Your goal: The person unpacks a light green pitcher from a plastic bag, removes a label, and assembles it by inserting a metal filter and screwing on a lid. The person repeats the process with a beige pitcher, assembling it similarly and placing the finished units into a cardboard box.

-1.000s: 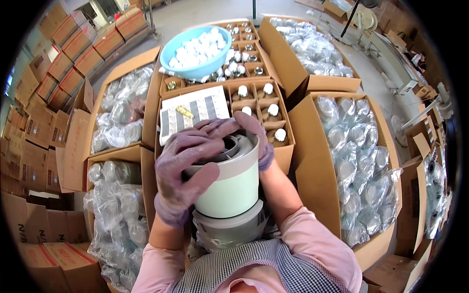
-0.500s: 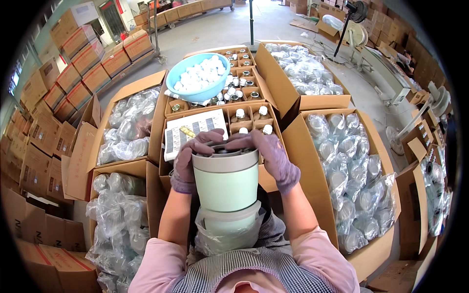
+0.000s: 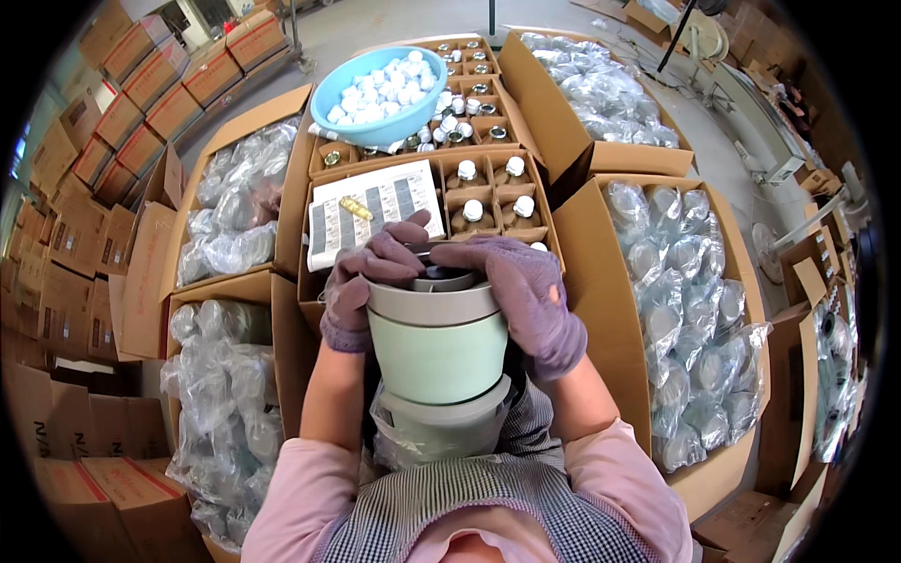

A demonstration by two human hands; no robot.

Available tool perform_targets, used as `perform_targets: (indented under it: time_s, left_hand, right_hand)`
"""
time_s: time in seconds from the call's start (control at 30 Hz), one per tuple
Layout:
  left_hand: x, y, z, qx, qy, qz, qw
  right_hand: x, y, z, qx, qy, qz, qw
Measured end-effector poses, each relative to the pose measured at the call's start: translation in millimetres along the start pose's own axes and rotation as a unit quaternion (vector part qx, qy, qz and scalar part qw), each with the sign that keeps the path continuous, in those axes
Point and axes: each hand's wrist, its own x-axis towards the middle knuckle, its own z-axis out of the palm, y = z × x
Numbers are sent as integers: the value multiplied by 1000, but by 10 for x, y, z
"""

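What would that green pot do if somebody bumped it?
The green pot might tip, since it looks stacked on a plastic-covered lower piece. On its side it would probably roll, because it's round. It seems stiff: no dent shows near the left hand or right hand.

Printed paper atop a cardboard carton of white-capped bottles
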Motion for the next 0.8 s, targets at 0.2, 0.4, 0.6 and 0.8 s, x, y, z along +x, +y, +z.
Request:
perform_targets:
  time_s: [0.2,0.4,0.6,0.8]
  left_hand:
    - [326,872,514,321,-9,-96,942]
    - [46,512,214,237,-1,-1,972]
    - [15,322,1,119,-16,-13,993]
    - [337,960,605,403,-62,-68,911]
  right_hand:
    - [250,604,25,253,-86,-53,962]
    - [99,-18,33,5,-69,-36,997]
    - [186,52,-110,-6,-112,-22,993]
    - [265,654,14,191,-119,-73,972]
